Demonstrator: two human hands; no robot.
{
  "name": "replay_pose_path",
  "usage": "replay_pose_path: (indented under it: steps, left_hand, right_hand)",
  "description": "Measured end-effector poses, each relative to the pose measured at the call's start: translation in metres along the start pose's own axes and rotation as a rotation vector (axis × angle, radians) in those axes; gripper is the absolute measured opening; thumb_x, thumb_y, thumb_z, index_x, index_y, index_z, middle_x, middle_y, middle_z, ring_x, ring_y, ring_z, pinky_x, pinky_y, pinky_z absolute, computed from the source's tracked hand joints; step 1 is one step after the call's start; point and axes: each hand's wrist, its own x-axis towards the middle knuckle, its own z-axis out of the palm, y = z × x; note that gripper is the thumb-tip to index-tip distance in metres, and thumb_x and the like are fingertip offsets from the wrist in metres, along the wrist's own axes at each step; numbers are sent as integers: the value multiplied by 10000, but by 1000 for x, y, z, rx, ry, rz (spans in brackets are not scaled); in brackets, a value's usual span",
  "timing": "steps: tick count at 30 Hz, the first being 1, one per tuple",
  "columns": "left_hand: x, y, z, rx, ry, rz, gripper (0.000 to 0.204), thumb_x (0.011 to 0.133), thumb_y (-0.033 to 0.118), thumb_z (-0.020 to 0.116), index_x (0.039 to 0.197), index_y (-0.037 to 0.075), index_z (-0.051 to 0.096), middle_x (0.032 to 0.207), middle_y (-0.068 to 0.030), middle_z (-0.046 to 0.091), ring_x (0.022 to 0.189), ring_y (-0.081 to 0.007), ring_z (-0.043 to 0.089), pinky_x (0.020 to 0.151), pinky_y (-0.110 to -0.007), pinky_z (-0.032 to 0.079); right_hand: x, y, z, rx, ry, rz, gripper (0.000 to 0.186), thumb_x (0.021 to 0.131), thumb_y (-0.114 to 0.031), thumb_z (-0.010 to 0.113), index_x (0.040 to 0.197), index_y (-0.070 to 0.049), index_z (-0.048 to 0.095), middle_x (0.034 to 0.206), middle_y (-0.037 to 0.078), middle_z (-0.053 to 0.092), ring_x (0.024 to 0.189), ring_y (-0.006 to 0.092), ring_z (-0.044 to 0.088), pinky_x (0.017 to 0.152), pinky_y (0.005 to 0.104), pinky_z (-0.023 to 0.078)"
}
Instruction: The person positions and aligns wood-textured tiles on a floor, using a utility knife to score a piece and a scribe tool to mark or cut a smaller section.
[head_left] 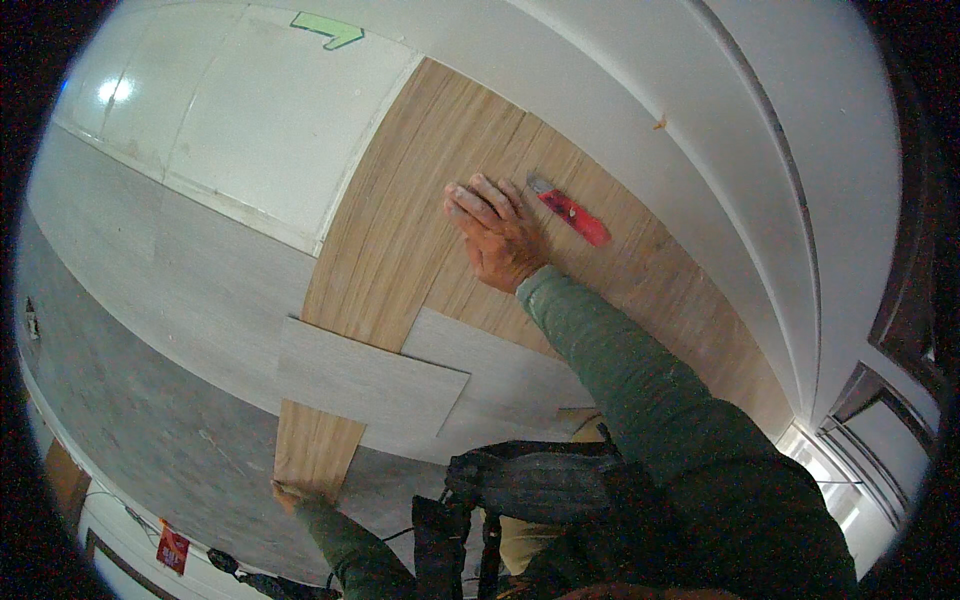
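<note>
My right hand [497, 232] rests palm down on the light-brown wood-look floor planks [390, 215], fingers stretched out and somewhat apart. Just to its right lies a red utility knife [572, 212], its grey tip pointing up and left. Down at the lower left, my left hand [293, 494] grips the near end of a short wood-look plank piece [318, 440]; part of that hand is hidden. The far end of this piece meets a loose grey plank [370, 365], which overlaps the edge of the brown planks.
White tiles [270, 120] with a green arrow sticker [330, 30] lie at the far left. Grey planks [190, 240] and a darker grey floor [170, 370] run along the left. A pale wall and skirting [690, 150] curve along the right. A red tag [172, 548] and black cord are lower left.
</note>
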Motion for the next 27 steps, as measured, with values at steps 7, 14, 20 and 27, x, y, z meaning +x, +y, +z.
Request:
replay_pose_path:
  steps: [7,14,20,27]
  left_hand:
    - [-21,-30,23,86,-28,279,716,821,550,605,1377,132,435,1412,-111,400,1246,-332,409,985,-523,362]
    - [-27,-18,17,81,-92,309,753,838,552,570,1420,111,389,1461,-121,367,1301,-333,380,1027,-520,334]
    - [-35,-10,37,41,85,167,788,833,544,576,1435,82,365,1479,-144,348,1302,-357,397,1036,-543,323]
    - [-9,-28,26,334,98,253,792,832,558,566,1432,85,359,1473,-143,355,1307,-363,387,1017,-558,339]
  right_hand:
    - [-8,11,3,-22,-7,-4,420,824,-151,583,1242,-110,574,1401,14,454,1334,258,351,1118,463,288]
    - [-3,5,3,26,17,2,423,819,-144,582,1239,-102,575,1398,20,459,1331,267,355,1116,467,290]
    - [-3,7,2,48,32,3,421,812,-139,581,1230,-95,576,1381,27,470,1321,273,364,1114,476,292]
    - [-3,10,-3,-6,86,-21,450,735,-173,616,1178,-101,618,1332,28,501,1293,276,394,1078,500,330]
